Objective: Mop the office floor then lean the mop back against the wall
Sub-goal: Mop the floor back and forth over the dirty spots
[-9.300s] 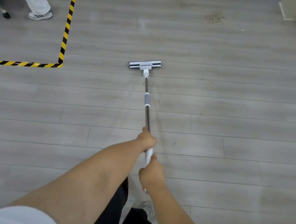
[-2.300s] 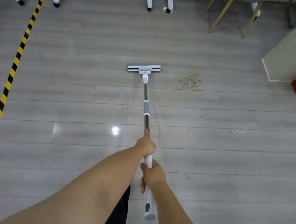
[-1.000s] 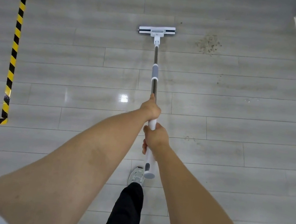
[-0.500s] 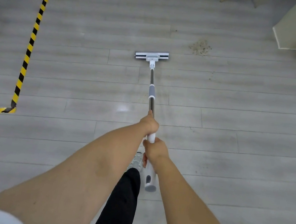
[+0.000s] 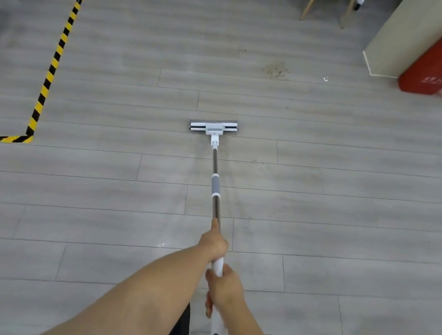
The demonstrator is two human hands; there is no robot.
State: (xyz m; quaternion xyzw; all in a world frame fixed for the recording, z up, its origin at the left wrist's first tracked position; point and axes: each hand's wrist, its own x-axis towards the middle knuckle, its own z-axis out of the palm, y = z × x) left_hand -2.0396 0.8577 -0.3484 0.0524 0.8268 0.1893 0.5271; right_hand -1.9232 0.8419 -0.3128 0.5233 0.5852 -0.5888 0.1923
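Left hand and right hand curl fingers tight round the mop, staggered for push leverage; grit lies at 1 o'clock.

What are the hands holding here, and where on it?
The mop: left hand grips where the metal pole meets the white handle, right hand grips the white handle lower down.
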